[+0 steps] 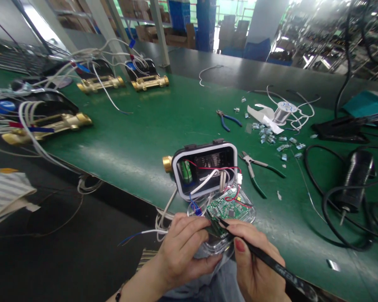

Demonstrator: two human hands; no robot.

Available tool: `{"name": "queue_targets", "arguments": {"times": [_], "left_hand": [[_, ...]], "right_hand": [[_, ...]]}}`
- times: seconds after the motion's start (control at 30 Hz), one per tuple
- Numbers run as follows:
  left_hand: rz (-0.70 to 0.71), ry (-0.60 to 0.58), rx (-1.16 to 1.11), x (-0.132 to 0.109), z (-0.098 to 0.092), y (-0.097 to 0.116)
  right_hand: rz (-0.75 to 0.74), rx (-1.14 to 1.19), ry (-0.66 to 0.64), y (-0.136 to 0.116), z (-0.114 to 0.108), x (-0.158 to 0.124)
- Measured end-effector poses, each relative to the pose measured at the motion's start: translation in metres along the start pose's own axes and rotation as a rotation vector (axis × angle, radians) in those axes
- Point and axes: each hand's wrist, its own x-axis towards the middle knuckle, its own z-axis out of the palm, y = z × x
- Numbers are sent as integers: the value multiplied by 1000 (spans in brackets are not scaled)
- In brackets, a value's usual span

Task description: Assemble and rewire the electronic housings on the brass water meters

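Note:
An open black meter housing (204, 167) with a white rim and a brass fitting lies at the near edge of the green bench (138, 138); red and white wires run from it to a green circuit board (229, 207) in a clear cover (220, 243). My left hand (182, 249) is closed round the clear cover, fingers beside the board. My right hand (253, 264) grips a thin black tool (271, 264) like a pen, its tip touching the board's near edge.
Green-handled pliers (255, 170) lie just right of the housing, blue-handled pliers (227, 119) farther back. A solder spool (283, 112), small metal clips (271, 136) and black cables (343, 201) fill the right side. Brass-bodied meters (149, 82) with white wires crowd the far left.

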Motion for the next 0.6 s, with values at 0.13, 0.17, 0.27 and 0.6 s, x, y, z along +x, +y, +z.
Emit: {"name": "queue_targets", "arguments": {"times": [0.13,0.17,0.27,0.6], "left_hand": [[-4,-3,11,-1,1,0],[-5,-8,11,-1,0,0],[-3,-24,15,0,-1,1],[12,-246,176,6,-9,7]], "right_hand": [[-8,-13,-43,3,2,2],[-4,-18,-36,2,1,2],[21,-37,69,-6,-8,0],[268,-359,512,2,-58,-34]]}}
